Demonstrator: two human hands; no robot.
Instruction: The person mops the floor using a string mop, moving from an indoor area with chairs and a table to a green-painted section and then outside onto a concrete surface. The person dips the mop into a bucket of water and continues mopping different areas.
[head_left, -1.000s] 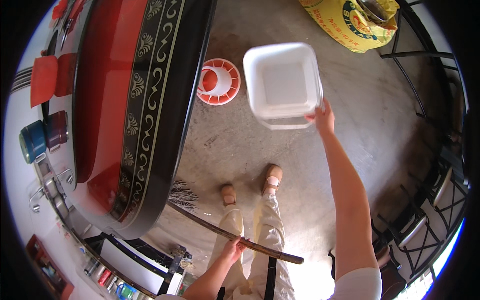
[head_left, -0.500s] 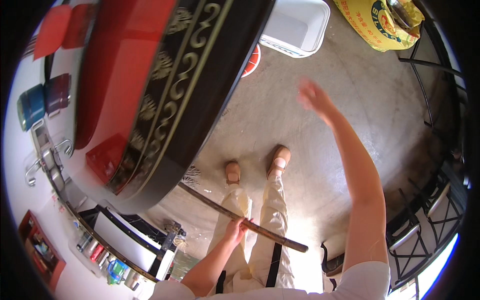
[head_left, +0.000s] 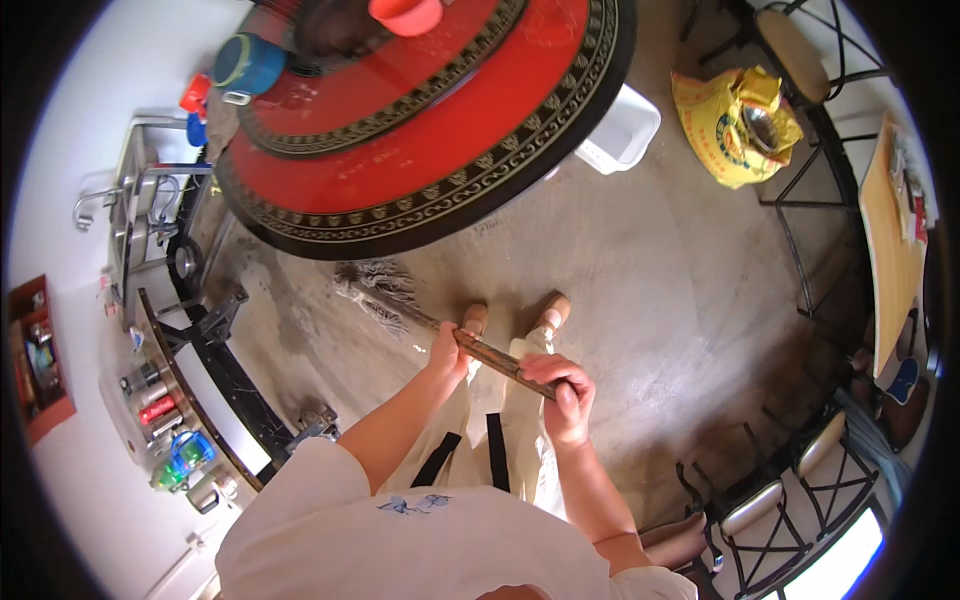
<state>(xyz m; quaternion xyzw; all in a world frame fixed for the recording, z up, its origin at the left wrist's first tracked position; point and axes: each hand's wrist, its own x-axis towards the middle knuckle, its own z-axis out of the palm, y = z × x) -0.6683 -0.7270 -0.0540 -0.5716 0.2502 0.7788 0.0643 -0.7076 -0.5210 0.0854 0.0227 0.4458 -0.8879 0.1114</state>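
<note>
A mop with a brown wooden handle (head_left: pixel 492 357) slants across in front of my legs. Its grey string head (head_left: pixel 385 290) lies on the concrete floor, left of my feet and close to the round table's near edge. My left hand (head_left: pixel 450 347) is wrapped round the middle of the handle. Higher up, by the top end, my right hand (head_left: pixel 566 392) grips the same handle with its fingers curled over it.
A round red table (head_left: pixel 380 185) with a black patterned rim fills the upper left. Beyond it stand a white tub (head_left: pixel 630 130) and a yellow sack (head_left: pixel 715 125). Stools (head_left: pixel 752 508) line the right side. A sink (head_left: pixel 140 215) stands at the left.
My right hand has come from the air at the right onto the handle's top end. The view has shifted, so more of the tabletop and the mop's string head now show.
</note>
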